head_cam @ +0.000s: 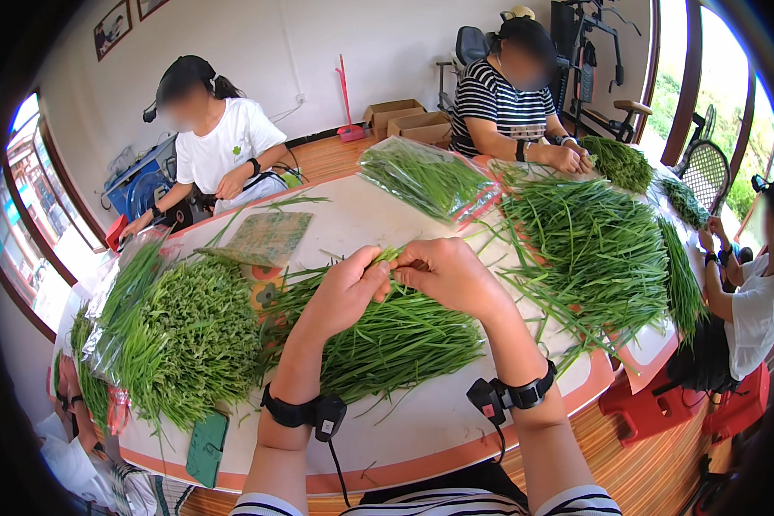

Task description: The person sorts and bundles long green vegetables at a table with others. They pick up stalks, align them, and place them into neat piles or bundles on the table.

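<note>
My left hand (355,284) is closed around a few green leafy stems (387,255), whose pale tips show above its thumb. Beside it, my right hand (442,274) pinches at the same stems, thumb against fingers. Both hands are raised over a loose pile of long green stalks (406,345) on the table. To the left lies a dense heap of green stalks with budded ends (197,329). A larger pile of long green leaves (593,251) lies to the right. Dark straps with small devices and cables circle both my forearms.
A clear plastic bag of greens (426,177) lies across the table (348,206), near a patterned sheet (264,238). A green phone case (207,448) rests by the near edge. Several people sit around the table with greens. Red stools (658,406) stand at the right.
</note>
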